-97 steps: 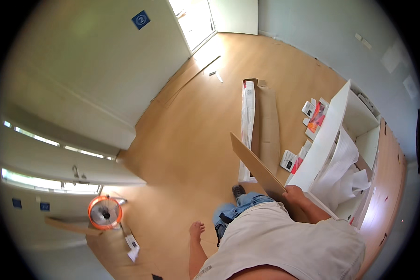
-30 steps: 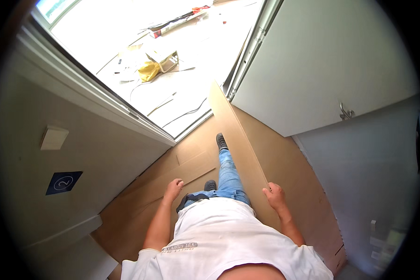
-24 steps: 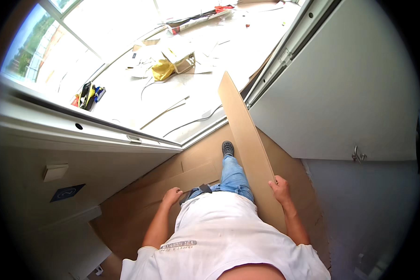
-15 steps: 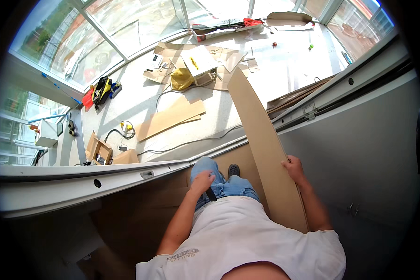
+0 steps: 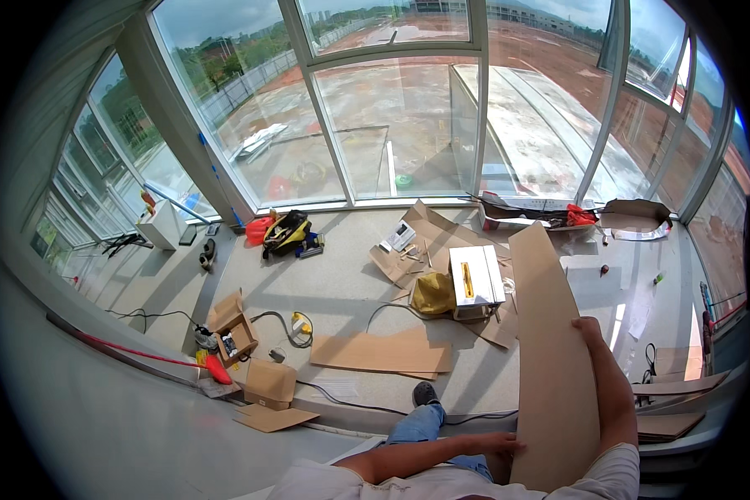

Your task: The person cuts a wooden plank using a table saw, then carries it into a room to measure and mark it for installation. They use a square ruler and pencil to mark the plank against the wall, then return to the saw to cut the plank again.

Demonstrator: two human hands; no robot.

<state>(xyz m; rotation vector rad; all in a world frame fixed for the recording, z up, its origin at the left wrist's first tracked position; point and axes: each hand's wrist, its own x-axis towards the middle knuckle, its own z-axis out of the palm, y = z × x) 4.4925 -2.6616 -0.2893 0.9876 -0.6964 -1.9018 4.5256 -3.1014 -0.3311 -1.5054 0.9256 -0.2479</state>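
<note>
Person's got a long flat tan board [image 5: 552,342] up in front on their R side, R grip [image 5: 590,330] clamped on its R edge abt midway, L hand [image 5: 502,444] touching the L edge lower down, can't tell if that one's closed. Smooth light brown planks [image 5: 377,353] n a crumpled yellow bag [image 5: 432,294] on the pale grey floor [image 5: 329,279] nearby tbh.

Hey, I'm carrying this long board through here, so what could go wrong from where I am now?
A foot might catch the cable running along the floor near your shoe.

The board reaches well ahead of your right hand and left hand, so its far end could swing into the white stool.

Planks lie flat on the floor ahead; stepping on one might make it slide.
</note>
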